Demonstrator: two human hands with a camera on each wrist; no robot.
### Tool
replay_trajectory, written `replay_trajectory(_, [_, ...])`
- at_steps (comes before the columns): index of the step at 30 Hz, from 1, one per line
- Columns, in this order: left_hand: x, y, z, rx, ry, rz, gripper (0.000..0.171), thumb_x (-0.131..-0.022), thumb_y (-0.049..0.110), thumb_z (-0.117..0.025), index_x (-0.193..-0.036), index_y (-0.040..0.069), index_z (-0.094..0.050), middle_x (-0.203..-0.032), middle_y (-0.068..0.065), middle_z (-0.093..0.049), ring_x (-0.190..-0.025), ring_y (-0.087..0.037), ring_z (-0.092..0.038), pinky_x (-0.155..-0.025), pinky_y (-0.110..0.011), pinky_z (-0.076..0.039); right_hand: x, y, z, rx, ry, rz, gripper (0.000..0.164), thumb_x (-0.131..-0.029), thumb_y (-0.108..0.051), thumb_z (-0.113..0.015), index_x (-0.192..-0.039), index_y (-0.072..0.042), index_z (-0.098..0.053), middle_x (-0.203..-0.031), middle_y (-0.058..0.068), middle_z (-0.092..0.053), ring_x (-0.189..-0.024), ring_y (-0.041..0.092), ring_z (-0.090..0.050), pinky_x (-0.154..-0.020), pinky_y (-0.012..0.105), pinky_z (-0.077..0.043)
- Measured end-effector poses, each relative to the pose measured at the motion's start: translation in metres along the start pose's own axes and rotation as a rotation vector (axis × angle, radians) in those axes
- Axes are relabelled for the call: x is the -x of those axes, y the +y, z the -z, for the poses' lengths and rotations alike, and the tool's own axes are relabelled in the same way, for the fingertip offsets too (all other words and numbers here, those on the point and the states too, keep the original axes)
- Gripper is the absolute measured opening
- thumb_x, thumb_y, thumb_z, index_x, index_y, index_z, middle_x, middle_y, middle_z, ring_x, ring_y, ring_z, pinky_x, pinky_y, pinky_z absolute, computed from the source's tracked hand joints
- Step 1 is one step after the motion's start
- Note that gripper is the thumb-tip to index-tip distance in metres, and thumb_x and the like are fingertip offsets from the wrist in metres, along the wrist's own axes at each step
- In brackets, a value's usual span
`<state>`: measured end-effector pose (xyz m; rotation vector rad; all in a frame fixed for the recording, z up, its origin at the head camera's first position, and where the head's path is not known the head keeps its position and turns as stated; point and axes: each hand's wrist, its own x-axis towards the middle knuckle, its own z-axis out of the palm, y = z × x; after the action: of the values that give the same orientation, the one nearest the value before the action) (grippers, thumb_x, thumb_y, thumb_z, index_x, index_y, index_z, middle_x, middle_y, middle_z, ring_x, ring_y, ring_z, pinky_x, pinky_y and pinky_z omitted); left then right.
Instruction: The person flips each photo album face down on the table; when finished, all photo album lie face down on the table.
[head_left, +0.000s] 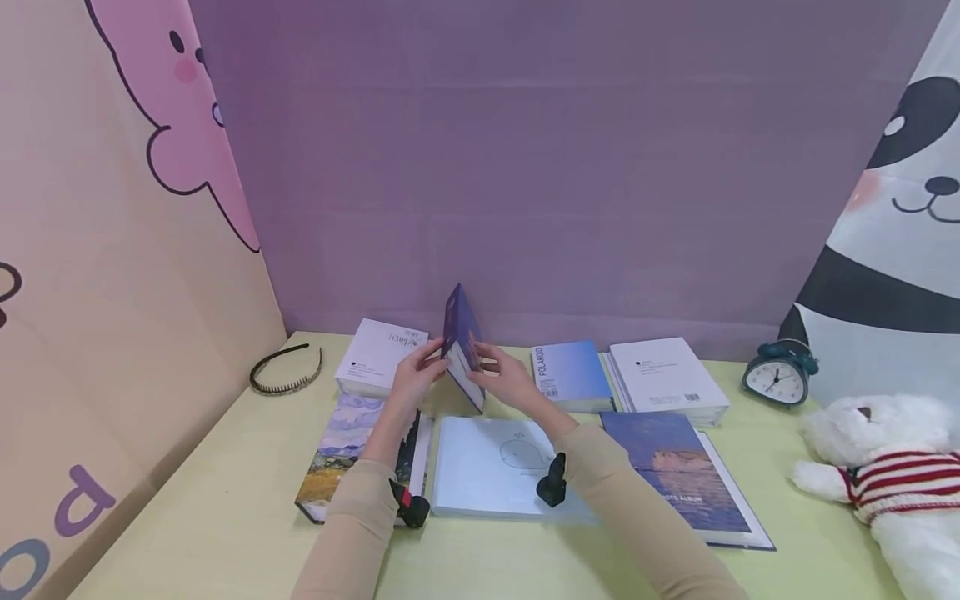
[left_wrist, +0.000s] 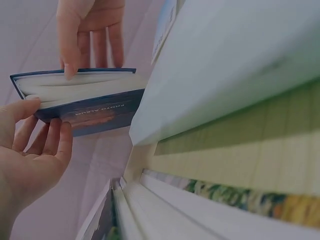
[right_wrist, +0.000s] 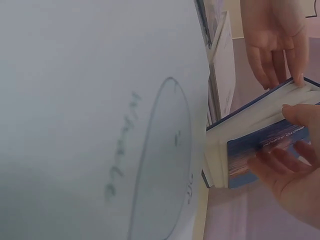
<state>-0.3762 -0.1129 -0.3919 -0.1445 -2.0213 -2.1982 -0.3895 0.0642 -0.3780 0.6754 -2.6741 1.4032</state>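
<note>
A dark blue photo album (head_left: 462, 346) stands upright on the table near the back, its spine side up and its page edges toward me. My left hand (head_left: 417, 372) pinches it from the left, thumb at the page edge and fingers against the cover. From the other side my right hand (head_left: 510, 379) holds it likewise, fingers on the opposite cover. In the left wrist view a reddish picture and lettering show on the album's cover (left_wrist: 100, 115). The right wrist view shows thick white pages (right_wrist: 250, 120) between the covers, beside the fingers of my right hand (right_wrist: 295, 170).
A white book with a whale drawing (head_left: 487, 467) lies in front, between a painted-cover book (head_left: 330, 458) and another photo album (head_left: 675, 467). Behind are white books (head_left: 384, 354) (head_left: 667, 371) and a blue Polaroid album (head_left: 572, 371). A headband (head_left: 285, 387), alarm clock (head_left: 777, 377) and plush bear (head_left: 885, 467) flank them.
</note>
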Motion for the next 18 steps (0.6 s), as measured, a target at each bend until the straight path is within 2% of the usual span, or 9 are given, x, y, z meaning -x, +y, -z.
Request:
replay_trajectory(3, [0.000,-0.002,-0.001,0.009,-0.005,-0.020,0.045,-0.091,0.007,-0.060,-0.135,0.010,-0.051,-0.140,-0.010,-0.049,-0.123,-0.025,-0.053,-0.098,-0.034,-0.047,0.001,0.001,0.001,-0.030,0.006,0.033,0.068,-0.090,-0.014,-0.063,-0.148,-0.007,-0.027,-0.138,0.018,-0.049,-0.119,0.034,-0.054,-0.095,0.040,-0.049])
replay_trajectory(8, [0.000,-0.003,-0.003,0.022,0.004,-0.042,0.043,-0.091,0.005,-0.058,-0.133,0.009,-0.053,-0.139,-0.012,-0.049,-0.123,-0.026,-0.053,-0.097,-0.032,-0.048,0.003,0.005,0.002,-0.085,0.021,-0.007,0.079,-0.088,-0.012,-0.066,-0.150,-0.009,-0.017,-0.132,0.019,-0.054,-0.115,0.034,-0.058,-0.093,0.040,-0.050])
replay_trajectory(18, [0.002,0.001,-0.011,0.062,-0.011,-0.080,0.041,-0.092,0.000,-0.055,-0.133,0.003,-0.052,-0.147,-0.012,-0.039,-0.125,-0.032,-0.049,-0.099,-0.036,-0.046,0.005,0.012,0.005,-0.120,0.007,0.020,0.072,-0.088,-0.007,-0.064,-0.147,-0.004,-0.025,-0.134,0.023,-0.051,-0.116,0.037,-0.056,-0.094,0.039,-0.050])
